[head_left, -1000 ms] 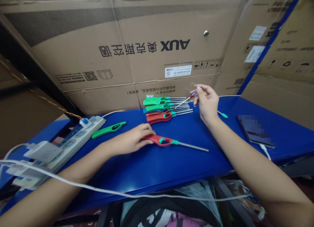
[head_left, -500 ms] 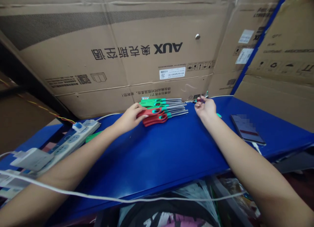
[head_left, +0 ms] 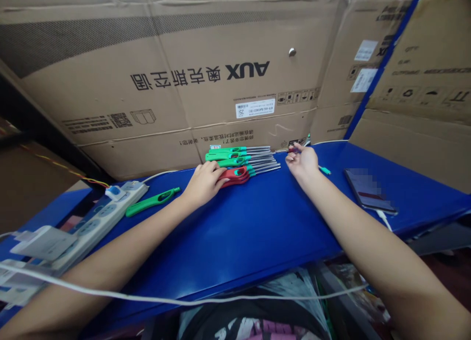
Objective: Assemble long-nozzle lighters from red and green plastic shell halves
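Note:
Several long-nosed gas lighters with metal tubes lie side by side at the back of the table, their tubes pointing right. Farthest back are the green lighters [head_left: 227, 156]. In front, the red lighters [head_left: 235, 177] lie close together, and my left hand [head_left: 204, 183] is closed around their handle ends. My right hand [head_left: 303, 163] is just right of the tube tips, palm turned up and fingers curled. Small dark red and green items show behind those fingers, but what the fingers hold is unclear. Near my left forearm lies a separate green lighter handle [head_left: 152, 201], no metal tube showing.
A power strip [head_left: 106, 212] with plugs and a white charger [head_left: 46, 242] occupies the left side. A phone [head_left: 370, 193] on a white cable lies at right. Cardboard [head_left: 198, 40] stands behind the blue table [head_left: 235, 242]. A white cable [head_left: 206, 300] crosses before my body.
My left hand has shifted slightly down, and the red lighters now lie closer together. The separate green handle is less covered by my forearm. My right hand looks nearly the same.

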### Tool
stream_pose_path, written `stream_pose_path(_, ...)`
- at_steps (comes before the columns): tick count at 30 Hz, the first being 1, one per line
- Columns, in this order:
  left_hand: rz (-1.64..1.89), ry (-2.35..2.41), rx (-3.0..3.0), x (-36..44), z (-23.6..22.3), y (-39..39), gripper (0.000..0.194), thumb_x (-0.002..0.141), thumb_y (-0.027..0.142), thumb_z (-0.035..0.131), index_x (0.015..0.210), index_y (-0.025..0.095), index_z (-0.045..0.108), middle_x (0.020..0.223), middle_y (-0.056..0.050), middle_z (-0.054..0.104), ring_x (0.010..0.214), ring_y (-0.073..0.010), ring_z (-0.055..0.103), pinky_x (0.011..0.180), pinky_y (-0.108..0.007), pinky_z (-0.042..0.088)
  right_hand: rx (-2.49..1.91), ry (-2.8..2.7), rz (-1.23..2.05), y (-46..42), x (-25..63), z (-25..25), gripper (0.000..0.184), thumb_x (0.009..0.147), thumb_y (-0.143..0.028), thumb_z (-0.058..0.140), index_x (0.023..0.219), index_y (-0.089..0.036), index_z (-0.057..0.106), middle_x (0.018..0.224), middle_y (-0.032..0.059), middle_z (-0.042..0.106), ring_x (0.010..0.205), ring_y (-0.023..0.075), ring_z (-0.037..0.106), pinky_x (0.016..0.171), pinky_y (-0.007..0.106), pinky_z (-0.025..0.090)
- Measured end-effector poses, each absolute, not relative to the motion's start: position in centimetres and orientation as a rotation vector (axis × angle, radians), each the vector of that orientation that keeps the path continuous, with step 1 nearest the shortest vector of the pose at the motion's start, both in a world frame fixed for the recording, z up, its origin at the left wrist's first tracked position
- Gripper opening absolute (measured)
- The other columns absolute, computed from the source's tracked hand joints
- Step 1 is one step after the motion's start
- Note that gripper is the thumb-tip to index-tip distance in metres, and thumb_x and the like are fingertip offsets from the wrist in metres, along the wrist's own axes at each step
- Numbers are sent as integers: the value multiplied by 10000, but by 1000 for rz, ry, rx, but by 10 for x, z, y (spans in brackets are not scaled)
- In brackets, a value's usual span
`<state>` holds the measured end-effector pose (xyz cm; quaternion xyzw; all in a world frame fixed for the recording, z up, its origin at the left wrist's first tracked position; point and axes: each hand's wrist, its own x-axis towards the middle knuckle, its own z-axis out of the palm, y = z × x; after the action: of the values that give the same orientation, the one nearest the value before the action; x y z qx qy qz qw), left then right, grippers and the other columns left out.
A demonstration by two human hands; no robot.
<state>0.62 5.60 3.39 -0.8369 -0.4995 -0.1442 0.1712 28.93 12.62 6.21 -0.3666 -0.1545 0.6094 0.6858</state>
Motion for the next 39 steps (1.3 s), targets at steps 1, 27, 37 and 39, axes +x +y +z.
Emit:
stream_pose_path(1,-401,-1417,-2363,7,33,56,300,997,360,506,1185,185,661,1038,-118,628,1011,-285,562,815,-396,433,-819,-347,1368,125,289,63,174,909,-77,369,796,-191,438,547,-66,485,352,30,305,329,114,265)
stream_pose_path(27,-606,-1431,-2247,9,43,36,324,970,372,513,1213,210,653,1180,-107,665,1055,-293,583,842,-419,430,-866,-457,1282,134,293,58,152,857,-69,457,762,-188,457,592,-41,529,410,41,417,388,109,394)
stream_pose_path(37,-88,-2022,-2349,-119,71,13,504,754,396,586,1187,137,584,1142,-156,690,1040,-306,646,920,-385,471,-1503,-1376,420,172,344,40,141,769,-62,539,794,-160,638,683,27,648,679,169,677,756,328,580)
stream_pose_path(39,-53,-2119,-2377,-140,71,7,515,688,380,625,1150,154,598,1119,-134,705,1014,-291,653,898,-359,479,-1566,-1435,375,174,347,32,160,726,-39,562,779,-154,659,726,56,683,783,206,693,868,361,554)
